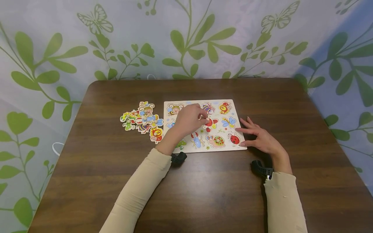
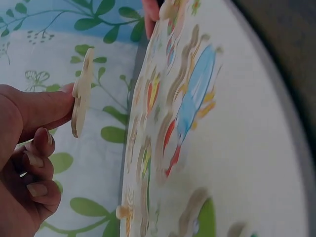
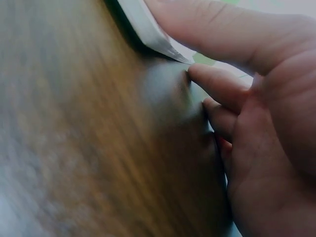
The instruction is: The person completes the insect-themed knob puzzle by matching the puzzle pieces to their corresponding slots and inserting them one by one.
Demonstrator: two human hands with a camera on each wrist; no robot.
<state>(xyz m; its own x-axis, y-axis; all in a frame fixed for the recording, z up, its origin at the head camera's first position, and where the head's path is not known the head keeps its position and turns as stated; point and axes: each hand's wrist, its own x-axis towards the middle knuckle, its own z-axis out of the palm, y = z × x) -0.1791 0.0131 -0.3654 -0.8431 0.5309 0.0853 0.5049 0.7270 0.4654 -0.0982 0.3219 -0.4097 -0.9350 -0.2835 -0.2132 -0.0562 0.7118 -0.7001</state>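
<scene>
My left hand [image 1: 189, 119] pinches a small wooden puzzle piece [image 2: 83, 96] between thumb and fingertips, above the middle of the puzzle board [image 1: 186, 149]. In the left wrist view the piece is edge-on and apart from the board, so its picture is hidden. The board shows painted insects in shallow recesses; a snail piece [image 1: 215, 141] with a knob sits in the front row. The right hand [image 1: 263, 139] rests at the board's right edge, its fingers extended. Its thumb [image 3: 212, 29] touches the near corner in the right wrist view.
A heap of knobbed insect pieces [image 1: 142, 121] lies left of the board, some overlapping. An orange butterfly piece [image 1: 156, 134] is close to the board's left edge. The brown wooden table [image 1: 215, 187] ends at a leaf-patterned wall covering [image 1: 198, 38].
</scene>
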